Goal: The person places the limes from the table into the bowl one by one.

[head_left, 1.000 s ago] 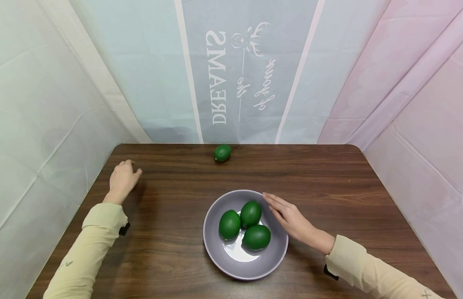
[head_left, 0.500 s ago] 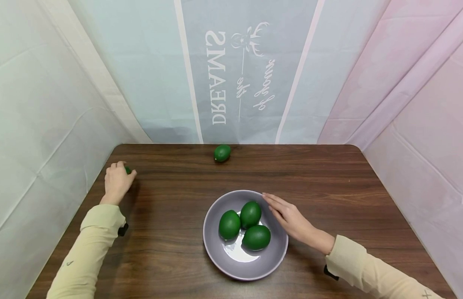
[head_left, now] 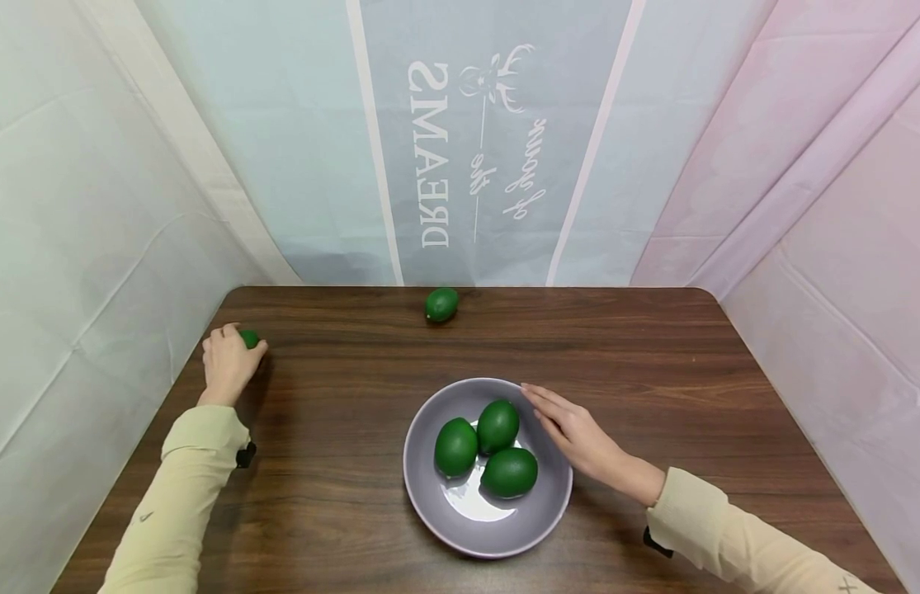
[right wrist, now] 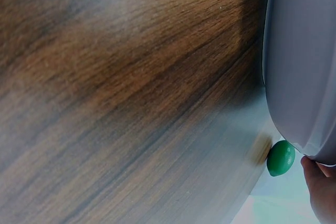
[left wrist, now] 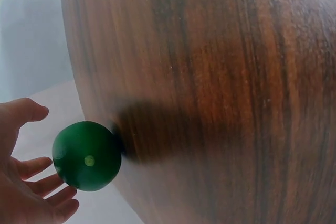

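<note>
At the table's far left corner, my left hand (head_left: 228, 359) is around a green lime (left wrist: 87, 156). In the left wrist view its thumb (left wrist: 30, 110) stands apart from the lime, while the loosely bent fingers are close beside it; whether they touch is unclear. The head view shows only part of this lime, past the hand. My right hand (head_left: 578, 437) has its straight fingers against the right rim of a grey-purple bowl (head_left: 439, 513). Inside the bowl sit three limes, one at left (head_left: 455, 446), one behind (head_left: 498, 426) and one in front (head_left: 510, 473).
Another lime (head_left: 441, 304) lies near the back edge of the dark wooden table (head_left: 623, 338). Fabric hangings surround the table, with a printed one (head_left: 489, 165) at the back and pale ones at the sides.
My left hand has shifted left and slightly toward me, and the lime there has come into sight beside its thumb. The right hand and the bowl have stayed in place.
</note>
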A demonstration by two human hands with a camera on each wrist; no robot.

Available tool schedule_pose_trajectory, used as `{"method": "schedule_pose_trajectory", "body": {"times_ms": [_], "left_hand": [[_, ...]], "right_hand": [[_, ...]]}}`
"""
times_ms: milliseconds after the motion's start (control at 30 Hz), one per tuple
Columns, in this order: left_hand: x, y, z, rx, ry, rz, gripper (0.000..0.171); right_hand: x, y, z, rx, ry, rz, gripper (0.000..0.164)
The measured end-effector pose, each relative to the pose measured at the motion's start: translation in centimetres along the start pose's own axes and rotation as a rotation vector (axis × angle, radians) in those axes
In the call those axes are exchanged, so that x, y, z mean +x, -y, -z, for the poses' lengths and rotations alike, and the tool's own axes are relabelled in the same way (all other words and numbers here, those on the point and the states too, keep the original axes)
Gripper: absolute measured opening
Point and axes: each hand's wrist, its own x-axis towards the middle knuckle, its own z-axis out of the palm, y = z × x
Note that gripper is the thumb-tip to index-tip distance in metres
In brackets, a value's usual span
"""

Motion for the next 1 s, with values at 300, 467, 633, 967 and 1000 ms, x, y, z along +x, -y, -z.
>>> {"method": "schedule_pose_trajectory", "body": {"times_ms": [300, 467, 633, 967, 1000], "left_hand": [[0.15, 0.56, -0.29, 0.006, 0.036, 0.034, 0.061], [0.19, 0.68, -0.43, 0.007, 0.047, 0.039, 0.063], [0.24, 0.82, -0.56, 0.0, 0.049, 0.054, 0.063], [0.72, 0.96, -0.77, 0.0, 0.084, 0.067, 0.066], [0.73, 0.95, -0.77, 0.001, 0.089, 0.066, 0.066]], "right_hand": [[-0.1, -0.08, -0.09, -0.007, 0.017, -0.014, 0.039], [-0.03, -0.04, -0.04, -0.005, 0.016, -0.009, 0.039], [0.01, 0.05, 0.02, 0.008, 0.016, -0.009, 0.039], [0.08, 0.06, 0.05, 0.015, 0.023, -0.018, 0.039], [0.08, 0.07, 0.04, 0.016, 0.024, -0.018, 0.038]]}}
